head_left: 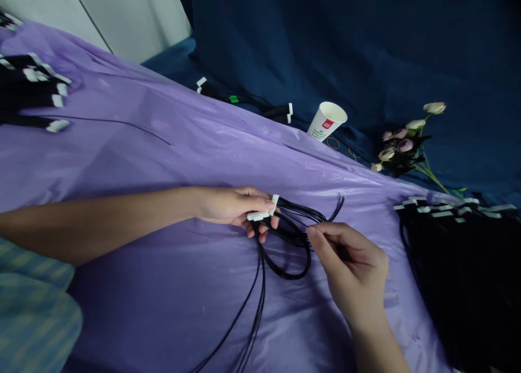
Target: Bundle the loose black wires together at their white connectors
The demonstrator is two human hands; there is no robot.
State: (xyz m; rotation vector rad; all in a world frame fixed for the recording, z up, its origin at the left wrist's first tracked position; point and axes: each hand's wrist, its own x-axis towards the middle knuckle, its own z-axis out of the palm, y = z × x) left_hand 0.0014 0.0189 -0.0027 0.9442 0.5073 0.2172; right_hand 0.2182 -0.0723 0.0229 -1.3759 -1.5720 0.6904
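Observation:
My left hand (240, 206) is closed around two white plastic connectors (259, 216) at the end of a black wire harness (295, 275). Its thumb presses on the upper connector. Thin black wires run from the connectors to the right, loop round and also hang down toward the front. With thumb and forefinger, my right hand (348, 253) pinches a thin black wire of the same harness, just right of the loop. Loose wire ends (338, 203) stick up above the right hand.
Purple sheeting (134, 172) covers the table. Bundled black harnesses with white connectors lie at the left (32, 90) and in a large pile at the right (468, 264). Behind the sheeting's edge stand a paper cup (328, 122) and artificial flowers (402, 145). A loose wire (134, 124) lies at left.

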